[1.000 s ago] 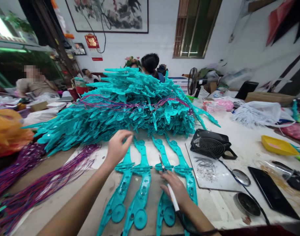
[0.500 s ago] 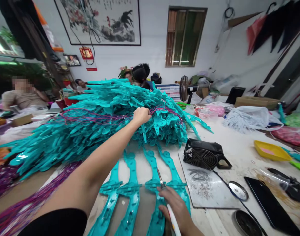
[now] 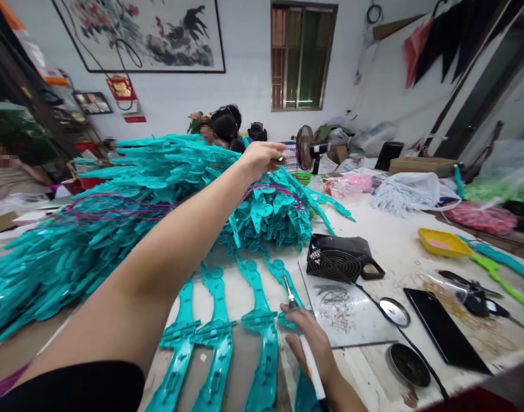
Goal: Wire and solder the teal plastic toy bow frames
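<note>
Teal plastic pieces (image 3: 128, 200) are heaped; one is pinched atop the heap by the left hand (image 3: 262, 157); lifting free seems next (right hand (image 3: 311, 343) grips a white-handled soldering iron (image 3: 302, 337)).

Your big pile of plastic parts (image 3: 128, 200) is all teal, w/ pink-purple cords (image 3: 115, 209) across it. Flat pcs (image 3: 221, 337) at the table's near edge: same teal. Your tool (image 3: 311, 366) has a white handle. Fan (image 3: 337, 260) is black; tray (image 3: 442, 243) at the right edge yellow.
</note>
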